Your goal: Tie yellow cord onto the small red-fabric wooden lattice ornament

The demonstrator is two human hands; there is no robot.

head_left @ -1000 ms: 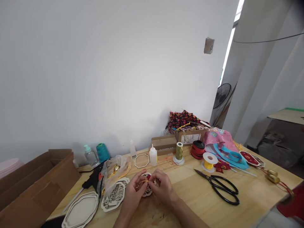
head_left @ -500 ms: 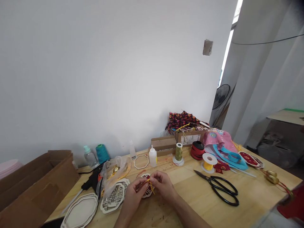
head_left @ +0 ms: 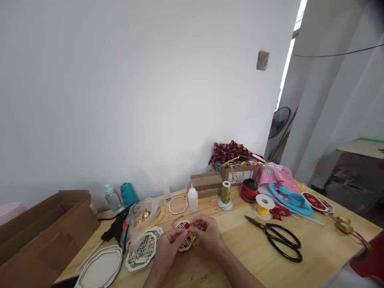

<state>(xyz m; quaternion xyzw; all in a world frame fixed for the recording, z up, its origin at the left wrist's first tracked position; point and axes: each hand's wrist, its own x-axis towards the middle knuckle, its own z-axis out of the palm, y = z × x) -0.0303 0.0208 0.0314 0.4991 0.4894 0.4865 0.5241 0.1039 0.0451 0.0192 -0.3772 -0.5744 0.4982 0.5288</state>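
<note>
Just in front of me, my left hand (head_left: 171, 243) and my right hand (head_left: 207, 233) meet over a small lattice ornament (head_left: 183, 245), pale-edged with dark red fabric behind it. Both hands pinch a yellow cord (head_left: 192, 239), whose loose ends hang down over the ornament. A thin red cord (head_left: 178, 219) trails from the ornament's upper edge onto the table. My fingers partly cover the middle of the ornament and the spot where the yellow cord is gripped.
Left lie lattice frames (head_left: 141, 256), pale plates (head_left: 100, 270), a glue gun (head_left: 115, 228) and a cardboard box (head_left: 48, 240). A squeeze bottle (head_left: 193, 200) stands ahead. Rightward are black scissors (head_left: 277, 238), a yellow cord spool (head_left: 264, 206) and a red cord spool (head_left: 249, 191).
My fingertips have shifted slightly on the yellow cord, and more of the ornament's red middle shows between my hands. The other things on the table stay where they were.
</note>
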